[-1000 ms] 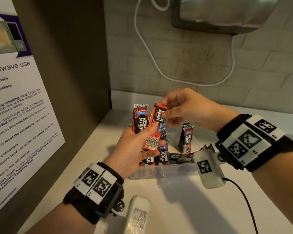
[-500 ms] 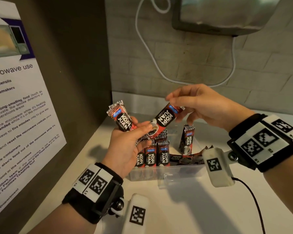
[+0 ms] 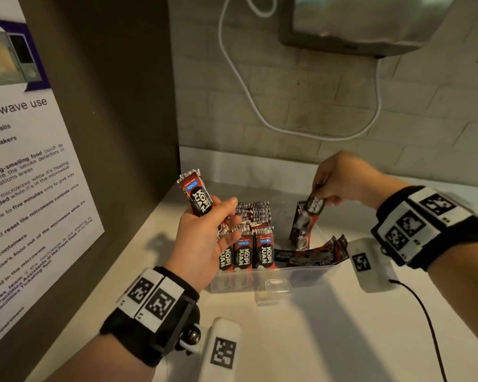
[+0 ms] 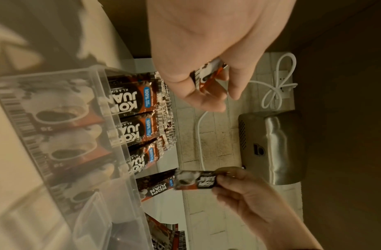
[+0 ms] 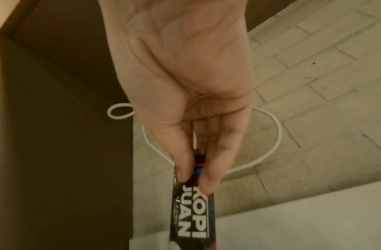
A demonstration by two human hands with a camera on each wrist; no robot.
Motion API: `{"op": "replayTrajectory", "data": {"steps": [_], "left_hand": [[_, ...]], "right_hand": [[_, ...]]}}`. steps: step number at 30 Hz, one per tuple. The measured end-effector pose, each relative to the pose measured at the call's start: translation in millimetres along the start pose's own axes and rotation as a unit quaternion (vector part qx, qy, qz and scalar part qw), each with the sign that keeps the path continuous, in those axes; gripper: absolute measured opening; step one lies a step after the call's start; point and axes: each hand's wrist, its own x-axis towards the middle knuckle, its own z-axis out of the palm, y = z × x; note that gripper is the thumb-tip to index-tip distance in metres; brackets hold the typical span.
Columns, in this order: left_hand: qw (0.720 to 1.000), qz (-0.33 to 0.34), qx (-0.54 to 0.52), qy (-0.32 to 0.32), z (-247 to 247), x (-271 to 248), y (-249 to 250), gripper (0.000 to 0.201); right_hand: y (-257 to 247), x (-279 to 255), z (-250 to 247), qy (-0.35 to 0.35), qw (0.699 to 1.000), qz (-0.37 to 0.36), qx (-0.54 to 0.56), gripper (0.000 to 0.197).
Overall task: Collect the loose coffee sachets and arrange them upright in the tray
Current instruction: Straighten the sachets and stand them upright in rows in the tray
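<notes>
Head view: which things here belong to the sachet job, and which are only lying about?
Belong to the job:
- clear tray
- upright sachets in the tray
- flat sachets lying in the tray
- sachet gripped by the left hand
- sachet pinched by the right hand

Only lying about:
- microwave notice
- white cable
- metal wall unit

both hands (image 3: 210, 230) (image 3: 342, 179) raised, fingers pinched
</notes>
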Motion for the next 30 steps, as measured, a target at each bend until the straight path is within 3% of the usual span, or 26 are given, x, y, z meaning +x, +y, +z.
{"op": "replayTrajectory", "data": {"steps": [4, 9, 16, 30], "left_hand": [[1.000, -0.004, 0.004, -0.010, 3, -1, -4, 0.019], [1.000, -0.007, 0.009, -0.006, 2, 0, -4, 0.019], [1.000, -0.013, 0.006, 0.001, -1, 2, -3, 0.017], [0.999, -0.035, 0.032, -0.015, 5, -3, -1, 0.010]], "right_hand": [[7, 2, 30, -0.028, 0.999, 0.011, -0.041, 0.016], [11, 10, 55, -0.046, 0.995, 0.012, -0.086, 0.003], [18, 23, 60, 0.016, 0.990, 0.014, -0.136, 0.005], [30, 25, 63, 0.027, 0.982, -0.022, -0.185, 0.009]]}}
